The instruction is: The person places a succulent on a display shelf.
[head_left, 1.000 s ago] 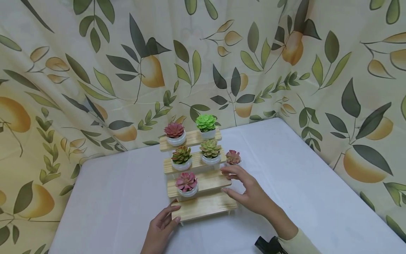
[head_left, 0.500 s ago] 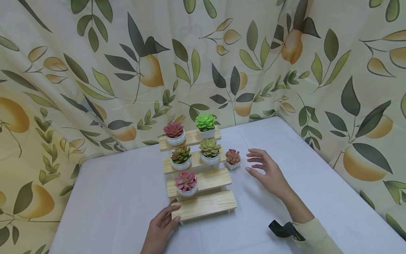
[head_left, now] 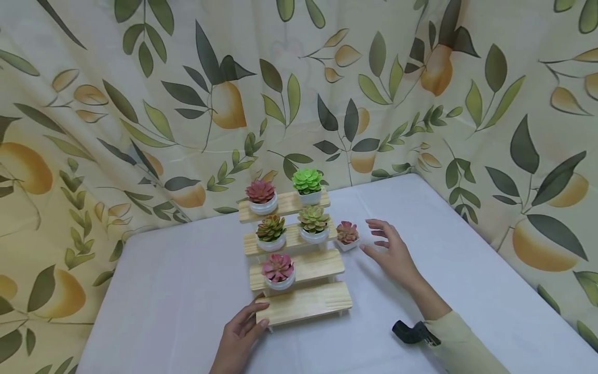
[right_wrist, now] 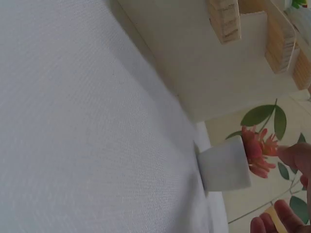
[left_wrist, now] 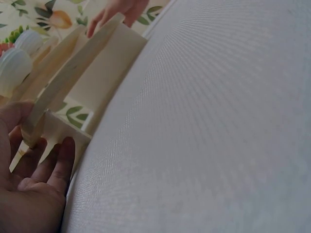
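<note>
A stepped wooden plant stand (head_left: pixel 306 305) has several potted succulents on its upper boards. My left hand (head_left: pixel 243 328) grips the left end of its lowest board; in the left wrist view the thumb lies on one face and the fingers (left_wrist: pixel 63 160) on the other. To the right of the stand, a pinkish succulent (head_left: pixel 348 232) in a small white pot (right_wrist: pixel 223 165) stands on the table. Just right of that pot my right hand (head_left: pixel 392 258) hovers with parted, slightly bent fingers, holding nothing. In the right wrist view its fingertips appear beside the leaves.
Red (head_left: pixel 261 192) and bright green (head_left: pixel 307 182) succulents occupy the top board, two greenish ones (head_left: pixel 313 220) the second. A pink one (head_left: pixel 278 268) sits left on the third. White cloth covers the table (head_left: pixel 177 291); a leaf-print curtain (head_left: pixel 289 93) hangs behind.
My right hand has moved right, away from the stand's edge, uncovering the small pinkish succulent. In the last half second it stays almost still. My left hand keeps its place on the lowest board.
</note>
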Demonstrator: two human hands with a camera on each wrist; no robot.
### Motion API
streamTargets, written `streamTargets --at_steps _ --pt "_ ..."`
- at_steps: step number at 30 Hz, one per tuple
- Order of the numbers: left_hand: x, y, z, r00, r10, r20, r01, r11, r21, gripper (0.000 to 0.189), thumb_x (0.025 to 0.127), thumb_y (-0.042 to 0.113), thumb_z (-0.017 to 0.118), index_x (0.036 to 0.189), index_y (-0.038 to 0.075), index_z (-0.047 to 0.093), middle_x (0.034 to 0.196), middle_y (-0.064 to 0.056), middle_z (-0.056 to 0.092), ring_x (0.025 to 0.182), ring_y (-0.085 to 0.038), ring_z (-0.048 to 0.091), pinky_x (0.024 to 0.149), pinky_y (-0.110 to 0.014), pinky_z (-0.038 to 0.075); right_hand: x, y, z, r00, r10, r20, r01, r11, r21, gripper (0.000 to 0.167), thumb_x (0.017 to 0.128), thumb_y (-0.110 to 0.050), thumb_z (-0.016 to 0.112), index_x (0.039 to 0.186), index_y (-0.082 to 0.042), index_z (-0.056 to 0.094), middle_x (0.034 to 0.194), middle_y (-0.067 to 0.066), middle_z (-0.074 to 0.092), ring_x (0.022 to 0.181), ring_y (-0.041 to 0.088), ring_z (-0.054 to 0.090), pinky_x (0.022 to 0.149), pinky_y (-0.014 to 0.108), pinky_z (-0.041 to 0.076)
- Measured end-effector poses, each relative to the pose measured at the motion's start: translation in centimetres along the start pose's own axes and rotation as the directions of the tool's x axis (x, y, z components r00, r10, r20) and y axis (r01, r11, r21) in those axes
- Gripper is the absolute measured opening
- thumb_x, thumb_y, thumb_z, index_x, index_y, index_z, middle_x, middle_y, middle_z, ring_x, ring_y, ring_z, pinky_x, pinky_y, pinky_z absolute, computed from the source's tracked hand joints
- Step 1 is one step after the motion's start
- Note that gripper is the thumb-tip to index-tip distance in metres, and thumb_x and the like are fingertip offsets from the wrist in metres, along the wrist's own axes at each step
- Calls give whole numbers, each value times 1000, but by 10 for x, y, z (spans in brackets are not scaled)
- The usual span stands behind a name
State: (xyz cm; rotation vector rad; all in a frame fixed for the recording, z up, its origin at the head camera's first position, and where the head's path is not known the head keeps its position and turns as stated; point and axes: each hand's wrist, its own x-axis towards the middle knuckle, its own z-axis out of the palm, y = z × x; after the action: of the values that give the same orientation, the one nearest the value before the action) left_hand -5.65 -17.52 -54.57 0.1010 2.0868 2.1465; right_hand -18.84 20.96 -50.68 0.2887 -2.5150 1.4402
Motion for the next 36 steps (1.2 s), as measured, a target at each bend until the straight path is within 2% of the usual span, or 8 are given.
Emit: streamTargets --at_steps 3,11,17,21,26,28,36 --pt "0 -1 0 1000 -3 7 3 1000 -6 39 98 13 73 133 0 63 155 -29 40 139 -46 44 106 -31 48 2 4 5 1000 -1 6 1 1000 5 67 90 -6 81 148 -8 48 145 17 45 132 42 45 103 61 48" --pt "1 -4 0 1000 -1 20 1 1000 -6 38 99 13 72 134 0 62 154 -29 42 138 -45 44 105 -31 49 6 10 16 996 -26 91 20 998 63 74 92 -10 81 155 -15 43 153 18 36 140 47 35 108 67 42" --pt "1 -4 0 1000 -6 17 6 1000 9 39 100 16 72 134 1 63 153 -26 44 140 -45 42 108 -30 45 13 10 24 991 -43 126 35 997 71 76 91 -9 82 155 -17 43 155 15 36 142 43 34 109 69 39" --pt "1 -3 0 1000 1 26 -1 1000 -5 39 100 14 72 134 0 62 155 -28 41 140 -46 41 106 -31 47 15 9 29 990 -27 137 18 998 65 77 92 -13 82 157 -14 41 154 16 36 141 41 35 110 73 35" --pt "2 -3 -1 1000 12 23 -12 1000 8 37 100 14 71 133 0 62 153 -28 44 139 -46 43 106 -31 48 16 7 35 990 -21 140 13 998 58 78 93 -14 81 158 -19 39 154 16 39 141 37 37 109 76 32" --pt "2 -2 -1 1000 11 20 -12 1000 10 37 100 14 71 133 0 63 152 -28 44 139 -46 43 106 -31 48 17 8 37 990 -19 140 11 998 56 79 92 -12 82 158 -21 39 154 15 40 142 36 36 110 75 32" --pt "1 -1 -2 1000 1 14 -1 1000 18 38 100 15 72 133 1 63 153 -28 43 140 -46 43 106 -31 48 21 12 42 989 -12 144 5 999 46 83 89 -2 81 158 -16 37 156 16 39 147 41 33 111 75 31"
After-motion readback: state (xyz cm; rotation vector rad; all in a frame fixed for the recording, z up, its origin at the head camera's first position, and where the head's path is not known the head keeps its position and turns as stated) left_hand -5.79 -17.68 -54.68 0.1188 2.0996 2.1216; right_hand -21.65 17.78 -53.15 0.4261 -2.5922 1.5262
